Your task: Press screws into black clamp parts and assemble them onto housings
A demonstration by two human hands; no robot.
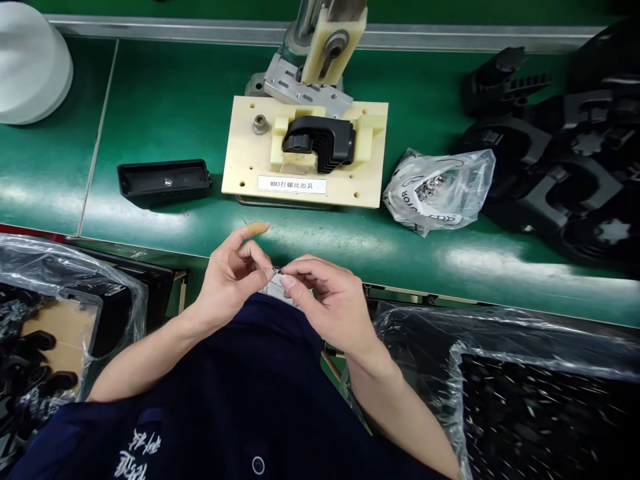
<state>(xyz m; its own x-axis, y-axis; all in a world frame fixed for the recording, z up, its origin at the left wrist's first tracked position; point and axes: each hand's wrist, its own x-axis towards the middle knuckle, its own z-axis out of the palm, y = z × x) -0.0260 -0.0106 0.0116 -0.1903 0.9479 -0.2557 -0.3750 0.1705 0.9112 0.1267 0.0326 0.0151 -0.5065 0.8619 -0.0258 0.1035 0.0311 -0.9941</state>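
Angling inward, my left hand (231, 272) and right hand (334, 293) nearly meet, fingertips (289, 283) pinching a small dark piece (277, 270) between them.

A glossy green worktop (165, 87) stretches from nine to three o'clock, a thin pale seam (103, 120) at ten, white glare (500, 260) near three. A straight grey metal rail (175, 29) runs along twelve; beyond it, from here, the dark green surface (200, 9) might be another bench.

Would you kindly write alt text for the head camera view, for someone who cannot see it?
A left hand and right hand pinch a tiny dark piece at a green bench. On it, a jig holding a black part stands between a black casing and a clear bag.
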